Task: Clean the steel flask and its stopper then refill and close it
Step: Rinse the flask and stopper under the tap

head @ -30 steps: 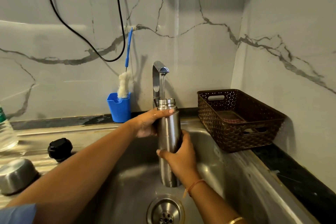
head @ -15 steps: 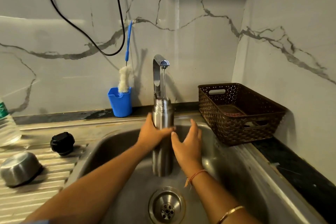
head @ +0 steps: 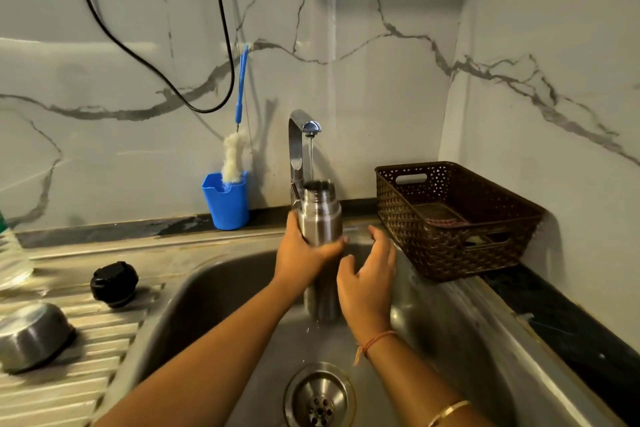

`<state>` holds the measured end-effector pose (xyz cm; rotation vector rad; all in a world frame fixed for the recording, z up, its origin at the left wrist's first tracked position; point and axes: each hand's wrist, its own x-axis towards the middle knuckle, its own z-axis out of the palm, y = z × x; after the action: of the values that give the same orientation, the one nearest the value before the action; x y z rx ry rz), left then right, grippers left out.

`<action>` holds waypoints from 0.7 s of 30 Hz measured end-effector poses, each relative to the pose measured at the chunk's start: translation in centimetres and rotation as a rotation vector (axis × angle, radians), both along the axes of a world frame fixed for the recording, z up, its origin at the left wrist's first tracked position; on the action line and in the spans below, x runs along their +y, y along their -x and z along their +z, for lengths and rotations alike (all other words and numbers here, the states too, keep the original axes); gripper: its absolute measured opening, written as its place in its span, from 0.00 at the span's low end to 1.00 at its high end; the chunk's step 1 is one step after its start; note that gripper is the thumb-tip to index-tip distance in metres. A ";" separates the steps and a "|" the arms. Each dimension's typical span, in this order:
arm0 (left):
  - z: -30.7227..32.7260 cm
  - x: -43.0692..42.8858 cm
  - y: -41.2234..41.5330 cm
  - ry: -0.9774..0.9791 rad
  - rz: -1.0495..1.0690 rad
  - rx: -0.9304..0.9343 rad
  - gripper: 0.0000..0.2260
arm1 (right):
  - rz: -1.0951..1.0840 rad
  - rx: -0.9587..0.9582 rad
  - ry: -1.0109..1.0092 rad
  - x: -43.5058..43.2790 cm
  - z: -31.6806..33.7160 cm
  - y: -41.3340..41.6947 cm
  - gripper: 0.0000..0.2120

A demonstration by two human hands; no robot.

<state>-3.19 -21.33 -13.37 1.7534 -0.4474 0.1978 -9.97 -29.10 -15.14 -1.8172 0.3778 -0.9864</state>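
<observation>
Under the tap [head: 304,130], left hand [head: 300,255] grips the filling flask [head: 320,217]; right hand [head: 367,286] spread.

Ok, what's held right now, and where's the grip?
The flask, by its upper body just below the neck, in the left hand. The right hand is open beside it, holding nothing.

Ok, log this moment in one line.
left hand: grips open-mouthed steel flask under running chrome tap | right hand: open, beside flask | black round stopper: off, on ribbed steel draining board

Dim warm light, blurred edges, wide-angle bend
</observation>
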 end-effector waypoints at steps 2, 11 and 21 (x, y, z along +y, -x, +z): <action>1.5 -0.2 -0.4 0.097 0.038 0.003 0.31 | -0.006 -0.016 -0.007 0.0 0.0 -0.1 0.25; -1.7 1.1 0.5 -0.045 0.082 0.098 0.31 | 0.027 -0.022 0.013 0.3 0.0 0.1 0.26; -2.9 1.0 1.4 -0.183 0.065 0.173 0.30 | 0.016 -0.065 0.071 0.6 0.1 0.3 0.25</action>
<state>-4.60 -20.36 -16.22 1.9478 -0.2901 0.0509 -10.25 -28.54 -15.08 -1.8439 0.2910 -1.0566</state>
